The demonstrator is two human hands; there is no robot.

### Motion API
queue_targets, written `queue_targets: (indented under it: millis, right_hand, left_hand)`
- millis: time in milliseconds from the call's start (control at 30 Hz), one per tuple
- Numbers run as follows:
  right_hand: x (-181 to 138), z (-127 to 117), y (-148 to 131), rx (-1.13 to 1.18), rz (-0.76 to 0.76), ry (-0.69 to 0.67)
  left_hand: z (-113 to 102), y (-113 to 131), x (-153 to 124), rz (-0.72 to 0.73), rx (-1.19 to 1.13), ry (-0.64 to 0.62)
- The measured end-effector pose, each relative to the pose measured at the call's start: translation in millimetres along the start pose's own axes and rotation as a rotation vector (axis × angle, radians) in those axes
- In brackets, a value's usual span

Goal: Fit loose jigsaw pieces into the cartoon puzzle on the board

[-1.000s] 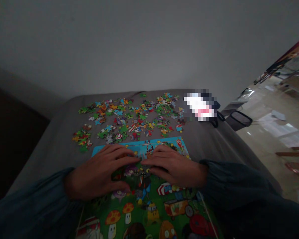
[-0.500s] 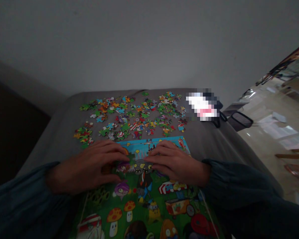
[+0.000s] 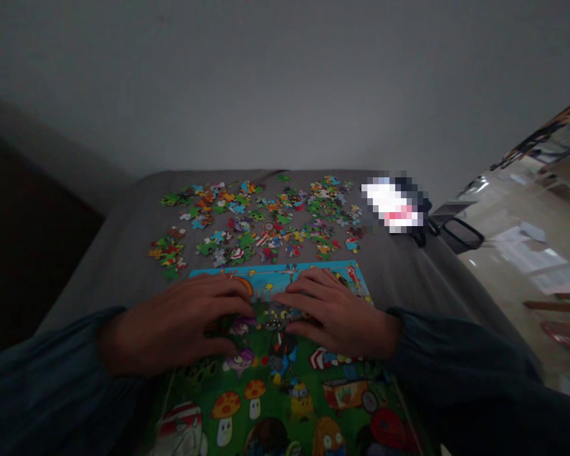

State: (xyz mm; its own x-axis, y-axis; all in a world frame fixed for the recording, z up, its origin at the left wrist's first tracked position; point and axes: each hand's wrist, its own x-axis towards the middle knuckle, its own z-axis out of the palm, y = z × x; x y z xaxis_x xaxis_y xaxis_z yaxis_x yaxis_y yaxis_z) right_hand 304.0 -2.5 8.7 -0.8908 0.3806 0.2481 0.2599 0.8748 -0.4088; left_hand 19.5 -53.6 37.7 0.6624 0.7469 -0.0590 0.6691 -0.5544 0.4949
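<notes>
Since the earlier frame, our hands have drawn slightly closer together and the view has shifted a little, so the puzzle sits lower right than before. Our left hand lies flat, fingers spread, on the puzzle at lower centre of the frame. Our right hand lies palm down beside it, fingertips near those of the left. Neither hand grasps anything: both press flat on the assembled picture. The light is dim, so we cannot tell whether a single piece lies under the fingertips.

The loose pieces are scattered on the grey cloth above the puzzle, mid-frame, well apart from both hands. A pixelated object lies at upper right of the cloth, with dark-framed glasses just beside it.

Risk, as we judge it: uneven pressure on the soft cloth could buckle the joined section and pop seams open. Sliding either hand could drag pieces out of alignment.
</notes>
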Motion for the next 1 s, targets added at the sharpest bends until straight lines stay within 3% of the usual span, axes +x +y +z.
queue_targets:
  millis: [467, 1000]
  right_hand:
    - [0.6, 2.2, 0.6, 0.088, 0.001, 0.011]
    - [4.6, 5.9, 0.6, 0.031, -0.032, 0.068]
  left_hand:
    - [-2.6, -5.6, 1.1, -0.078, -0.048, -0.037]
    - [-0.7, 23.3, 5.1, -0.198, -0.132, -0.219]
